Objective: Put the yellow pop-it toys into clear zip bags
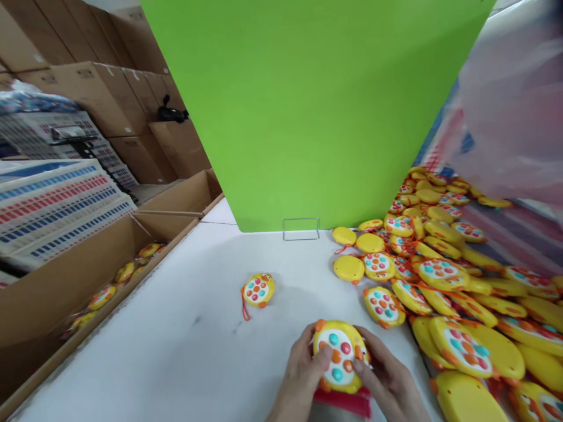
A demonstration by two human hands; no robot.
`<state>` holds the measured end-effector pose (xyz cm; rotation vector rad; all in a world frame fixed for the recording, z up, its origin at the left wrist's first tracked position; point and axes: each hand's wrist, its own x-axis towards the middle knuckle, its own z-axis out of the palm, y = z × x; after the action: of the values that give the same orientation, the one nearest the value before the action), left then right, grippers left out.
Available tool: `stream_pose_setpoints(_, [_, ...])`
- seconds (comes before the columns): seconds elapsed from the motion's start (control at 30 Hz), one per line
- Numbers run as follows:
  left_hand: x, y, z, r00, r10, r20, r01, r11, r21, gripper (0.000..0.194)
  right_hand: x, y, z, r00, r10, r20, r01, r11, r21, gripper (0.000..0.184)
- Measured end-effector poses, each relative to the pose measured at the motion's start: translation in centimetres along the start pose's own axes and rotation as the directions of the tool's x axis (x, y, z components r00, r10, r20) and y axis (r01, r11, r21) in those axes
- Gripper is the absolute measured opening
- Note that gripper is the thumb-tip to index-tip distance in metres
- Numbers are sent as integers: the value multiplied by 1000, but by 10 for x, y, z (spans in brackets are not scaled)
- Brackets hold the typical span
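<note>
A yellow chick-shaped push-button toy (336, 356) is held near the table's front edge, its white face with coloured round buttons turned up. My left hand (301, 372) grips its left side, the thumb lying over the buttons. On the other side my right hand (387, 375) closes round it, thumb near the orange beak. Under the toy shows a pink-red piece (345, 401), partly hidden, whose kind I cannot tell. A second toy (258, 290) with a red cord lies alone on the white table (176, 351), beyond my hands to the left.
A large heap of the same toys (444, 281) covers the right side, spilling onto the table. At the left stands an open cardboard box (79, 281) with several wrapped toys inside. A green board (303, 117) rises at the back, behind a small wire stand (300, 229).
</note>
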<state>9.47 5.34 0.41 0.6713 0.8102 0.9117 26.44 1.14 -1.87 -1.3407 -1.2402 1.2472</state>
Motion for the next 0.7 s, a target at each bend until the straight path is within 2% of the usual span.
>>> stream_pose_setpoints(0.1, [-5,3,2,999,42,16,-43,996,74,39,-4,-7,2,999,-20,-38,20,1000,-10,49])
stream_pose_setpoints(0.2, [-14,8,7,981,129,142,-157,965,208,36,-8,-12,5,992,-67,-109,65,998,-24,46])
stream_pose_setpoints(0.27, [-21,11,9,970,185,157,-230,908,350,40,-12,-14,6,976,-164,-142,149,983,-107,39])
stream_pose_setpoints(0.33, [-27,12,9,955,250,162,-298,801,519,44,-17,-16,5,917,-366,-158,316,909,-273,31])
stream_pose_setpoints(0.4, [-32,11,6,932,306,192,-354,665,657,49,-23,-17,1,808,-575,-131,468,760,-451,26])
stream_pose_setpoints(0.47, [-35,8,3,911,333,245,-398,548,736,53,-27,-20,-2,715,-694,-86,530,618,-581,23])
stream_pose_setpoints(0.53, [-36,3,0,889,358,286,-437,469,768,58,-30,-21,-5,671,-740,-48,533,527,-661,22])
stream_pose_setpoints(0.6, [-37,-2,0,868,397,299,-463,426,777,65,-32,-21,-4,643,-766,-31,533,476,-700,22])
stream_pose_setpoints(0.7, [-38,-8,-2,832,469,297,-483,347,804,77,-36,-16,2,624,-779,-60,523,473,-709,25])
